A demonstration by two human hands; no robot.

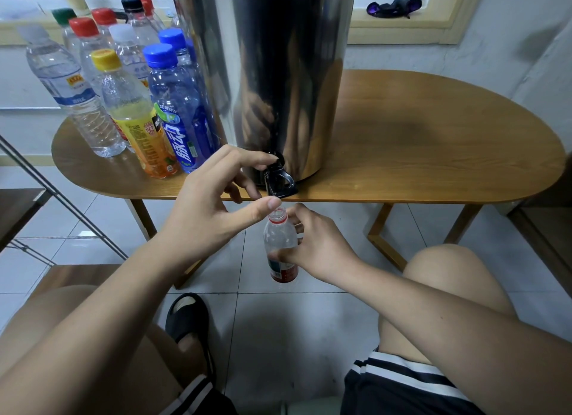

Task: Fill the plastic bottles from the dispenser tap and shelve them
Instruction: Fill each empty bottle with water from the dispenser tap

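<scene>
Tabletop (418,142) of smooth wood grain, oval-ended, spans the middle of the frame. On it stands a polished steel cylinder, the dispenser (263,74), right at the front edge. Capped bottles (130,105) of clear ribbed plastic crowd the upper left. At centre, the left hand (216,204) lies spread, its index fingertip on the black tap (278,176), clasping nothing. The right hand (318,247) wraps the uncapped bottle (280,238), its mouth just under the tap, above glossy floor tiles (294,337); its fill is unclear.
</scene>
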